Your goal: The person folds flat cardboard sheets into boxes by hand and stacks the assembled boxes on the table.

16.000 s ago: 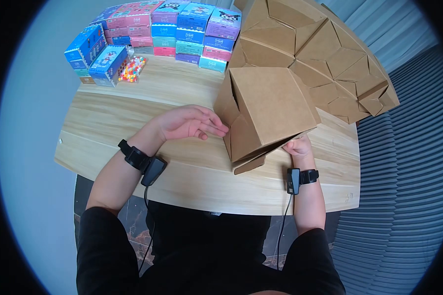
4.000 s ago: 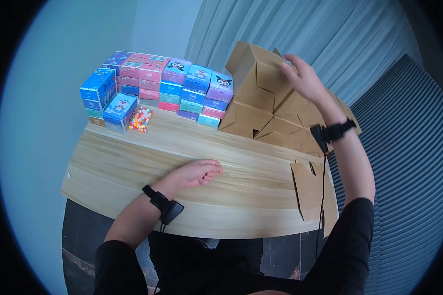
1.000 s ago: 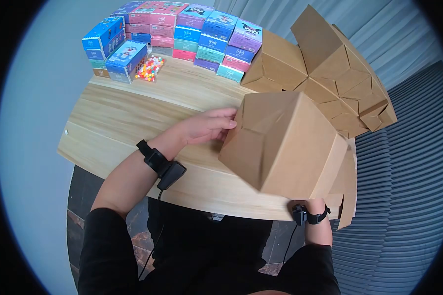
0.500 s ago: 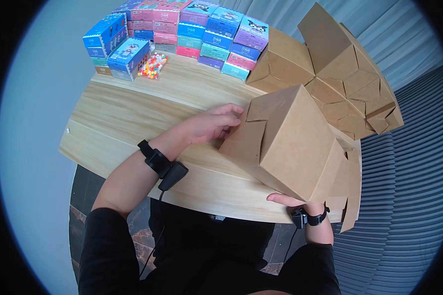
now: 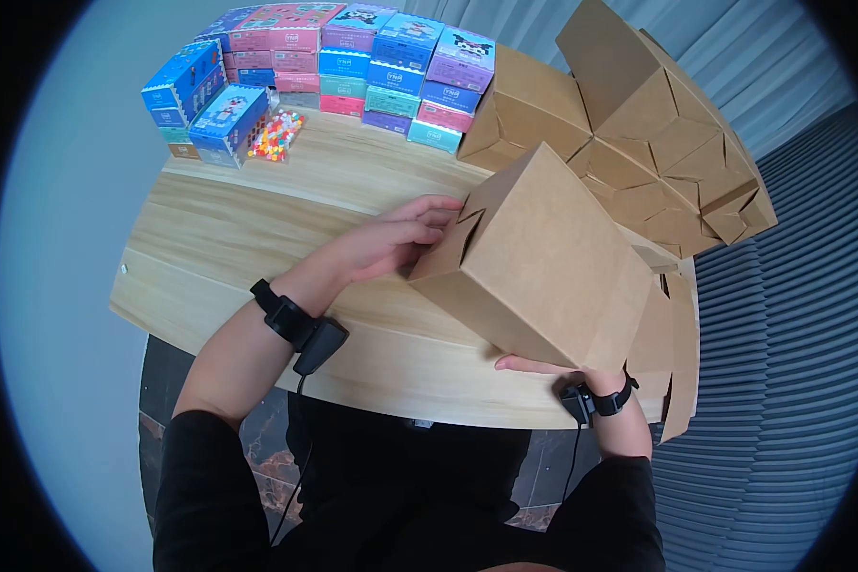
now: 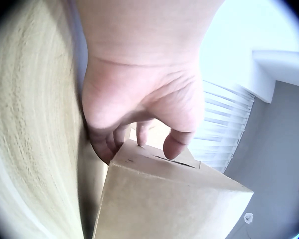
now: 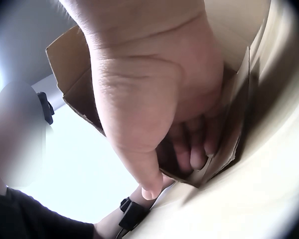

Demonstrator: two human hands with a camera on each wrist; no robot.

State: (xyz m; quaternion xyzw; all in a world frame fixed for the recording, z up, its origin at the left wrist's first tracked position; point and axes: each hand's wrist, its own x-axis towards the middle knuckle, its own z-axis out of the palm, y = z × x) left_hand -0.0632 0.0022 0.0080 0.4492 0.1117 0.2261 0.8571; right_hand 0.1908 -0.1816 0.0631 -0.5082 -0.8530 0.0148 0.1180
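Observation:
A brown cardboard box (image 5: 553, 257) lies tilted on its side between my hands, its closed end to the left and its open end to the right. My left hand (image 5: 391, 240) touches the interlocked flaps (image 5: 458, 238) of that closed end. In the left wrist view the thumb (image 6: 175, 144) rests by the slit between the flaps, the other fingers bent against the lower edge. My right hand (image 7: 154, 94) grips the wall at the open end, with its fingers (image 7: 197, 157) inside and its thumb (image 7: 148, 186) outside.
Assembled cardboard boxes (image 5: 629, 133) stand stacked at the back right. Flat cardboard (image 5: 679, 353) lies by the right table edge. Colourful toy boxes (image 5: 410, 57) form rows along the back, with a bag of bright beads (image 5: 276, 135) at their front left.
My right hand has come down from the rear boxes and the cardboard box is now between both hands. Over the last second, the box has turned so its plain side faces up more.

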